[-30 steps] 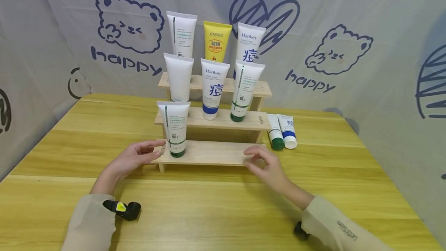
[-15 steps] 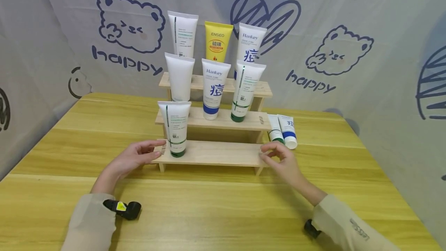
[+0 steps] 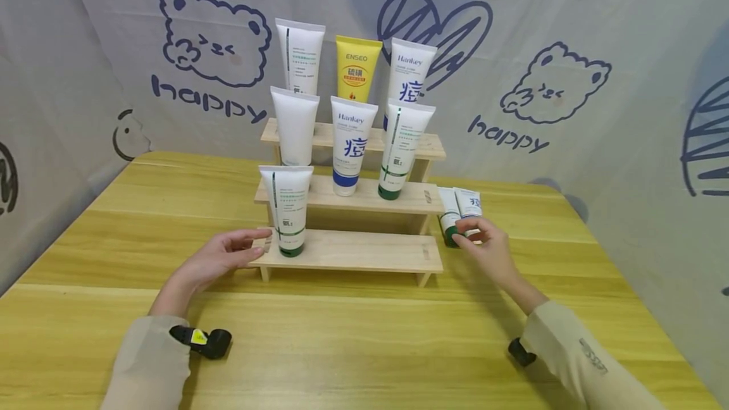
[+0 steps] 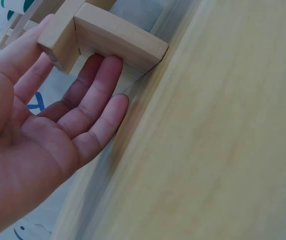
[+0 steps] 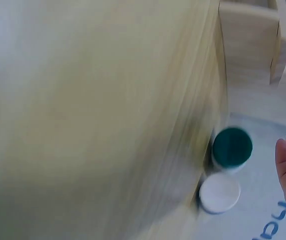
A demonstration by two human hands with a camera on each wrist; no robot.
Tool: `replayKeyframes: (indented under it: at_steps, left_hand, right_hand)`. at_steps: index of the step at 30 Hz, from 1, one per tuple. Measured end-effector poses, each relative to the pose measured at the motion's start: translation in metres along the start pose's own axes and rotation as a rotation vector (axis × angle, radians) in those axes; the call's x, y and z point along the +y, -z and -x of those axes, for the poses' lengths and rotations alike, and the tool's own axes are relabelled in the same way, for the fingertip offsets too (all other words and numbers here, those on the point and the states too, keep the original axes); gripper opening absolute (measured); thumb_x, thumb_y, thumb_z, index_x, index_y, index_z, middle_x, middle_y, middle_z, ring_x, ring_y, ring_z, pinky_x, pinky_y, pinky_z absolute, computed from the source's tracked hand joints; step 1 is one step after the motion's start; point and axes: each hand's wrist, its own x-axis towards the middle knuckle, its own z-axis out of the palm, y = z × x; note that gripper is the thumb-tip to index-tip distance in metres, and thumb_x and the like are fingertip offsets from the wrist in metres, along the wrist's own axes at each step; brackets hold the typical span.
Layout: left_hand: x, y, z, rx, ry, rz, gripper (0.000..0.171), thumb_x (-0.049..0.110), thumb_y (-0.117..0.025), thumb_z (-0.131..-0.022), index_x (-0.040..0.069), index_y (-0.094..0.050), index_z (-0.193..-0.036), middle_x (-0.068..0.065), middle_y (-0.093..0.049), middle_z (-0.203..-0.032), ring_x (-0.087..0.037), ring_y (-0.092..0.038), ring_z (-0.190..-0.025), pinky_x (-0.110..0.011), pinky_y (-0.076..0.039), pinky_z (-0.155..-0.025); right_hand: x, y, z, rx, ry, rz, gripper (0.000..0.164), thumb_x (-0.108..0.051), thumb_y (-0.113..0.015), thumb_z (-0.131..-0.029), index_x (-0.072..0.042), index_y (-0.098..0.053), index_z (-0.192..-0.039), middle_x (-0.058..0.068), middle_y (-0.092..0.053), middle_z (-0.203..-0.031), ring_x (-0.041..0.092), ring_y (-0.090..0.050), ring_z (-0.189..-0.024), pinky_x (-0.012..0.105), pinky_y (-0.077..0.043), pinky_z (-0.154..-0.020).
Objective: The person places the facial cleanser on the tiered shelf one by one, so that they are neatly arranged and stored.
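Note:
My left hand holds the left end of the three-tier wooden display stand. In the left wrist view its thumb and fingers meet the plank end, other fingers bent near the leg. A white tube with a green cap stands beside it on the lowest shelf. My right hand, fingers loosely bent and holding nothing, hovers by two tubes lying right of the stand. One has a green cap, the other a white cap. The right wrist view shows the hand apart from both.
The middle shelf bears a plain white tube, a blue-banded Hankey tube and a green-capped tube. Behind them on the top shelf stand another white tube, a yellow tube and another Hankey tube. A printed cloth hangs behind the table.
My right hand has moved right and slightly back, from the right end of the lowest shelf to the lying tubes. My left hand has stayed at the stand's left end.

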Motion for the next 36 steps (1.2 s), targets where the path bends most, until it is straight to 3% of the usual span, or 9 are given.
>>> replayKeyframes:
  at_steps: [5,8,11,16,25,31,36]
  left_hand:
    - [0.002,-0.001,0.001,0.001,0.006,-0.008,0.051,0.026,-0.057,-0.089,0.002,-0.043,-0.132,-0.019,-0.035,-0.134,-0.031,-0.035,-0.111,-0.035,-0.038,-0.083]
    - [0.002,-0.001,0.001,0.001,0.008,-0.011,0.051,0.026,-0.056,-0.089,0.002,-0.043,-0.132,-0.018,-0.035,-0.134,-0.03,-0.036,-0.11,-0.035,-0.037,-0.083]
    - [0.001,-0.001,0.001,0.001,0.006,-0.013,0.051,0.026,-0.056,-0.089,0.001,-0.043,-0.131,-0.018,-0.035,-0.134,-0.029,-0.036,-0.108,-0.035,-0.037,-0.083]
    - [0.0,0.0,0.001,0.0,0.001,-0.021,0.05,0.026,-0.056,-0.089,0.001,-0.043,-0.131,-0.018,-0.036,-0.134,-0.029,-0.037,-0.106,-0.035,-0.037,-0.082]
    - [0.001,0.0,0.001,-0.002,0.006,-0.005,0.05,0.025,-0.056,-0.089,0.001,-0.043,-0.131,-0.018,-0.035,-0.134,-0.028,-0.037,-0.105,-0.034,-0.038,-0.082]
    - [0.002,0.0,0.001,0.004,0.006,-0.012,0.05,0.025,-0.056,-0.089,0.001,-0.043,-0.131,-0.018,-0.036,-0.134,-0.028,-0.037,-0.104,-0.035,-0.037,-0.081]
    - [0.002,0.0,0.001,0.004,0.008,-0.016,0.05,0.026,-0.056,-0.089,0.001,-0.043,-0.131,-0.018,-0.037,-0.133,-0.028,-0.037,-0.105,-0.035,-0.037,-0.081]
  right_hand:
    - [0.005,0.006,-0.006,0.014,-0.09,0.078,0.015,0.02,-0.061,-0.071,0.016,-0.058,-0.085,0.026,-0.058,-0.083,0.018,-0.056,-0.074,0.018,-0.045,-0.061]
    - [0.011,0.009,-0.009,0.016,-0.124,0.081,0.015,0.017,-0.062,-0.073,0.016,-0.058,-0.087,0.03,-0.058,-0.086,0.01,-0.055,-0.075,0.016,-0.044,-0.062]
    - [0.023,0.012,-0.012,0.011,-0.148,0.085,0.015,0.014,-0.063,-0.075,0.015,-0.058,-0.089,0.029,-0.058,-0.088,0.005,-0.053,-0.077,0.015,-0.043,-0.064]
    - [0.051,0.015,-0.016,0.019,-0.193,0.115,0.017,0.006,-0.065,-0.077,0.011,-0.06,-0.092,0.027,-0.058,-0.089,0.019,-0.054,-0.08,0.013,-0.042,-0.064]
    - [0.077,0.023,-0.02,0.048,-0.291,0.164,0.022,0.002,-0.065,-0.077,0.011,-0.058,-0.096,0.024,-0.057,-0.095,0.026,-0.053,-0.085,0.013,-0.04,-0.064]
    - [0.086,0.03,-0.026,-0.027,-0.426,0.2,0.032,-0.005,-0.063,-0.082,0.011,-0.054,-0.108,0.026,-0.052,-0.112,0.036,-0.047,-0.099,0.032,-0.04,-0.08]
    - [0.092,0.035,-0.027,-0.108,-0.531,0.164,0.04,-0.01,-0.061,-0.084,0.009,-0.048,-0.117,0.027,-0.044,-0.123,0.042,-0.041,-0.108,0.048,-0.031,-0.091]
